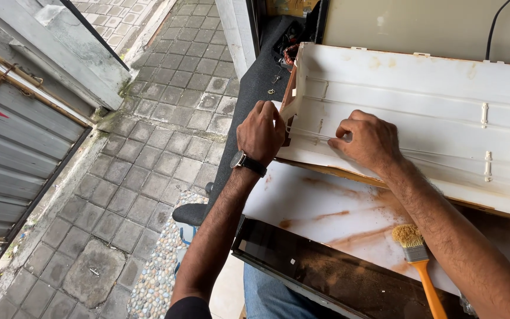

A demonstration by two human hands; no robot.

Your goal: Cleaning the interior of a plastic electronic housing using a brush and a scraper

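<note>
Grey paving blocks (149,147), worn and mossy, run beside a rust-stained white board (326,212). On it lies a long white plastic cover (420,106) with moulded ribs. His left hand (261,133), fingers curled, grips its left end; his right hand (368,140) presses bunched fingertips on a rib. An orange-handled brush (417,254) lies nearer him.

Both hands (261,133) (368,140) on white plastic panel (420,94), paintbrush (417,257) nearby
</note>
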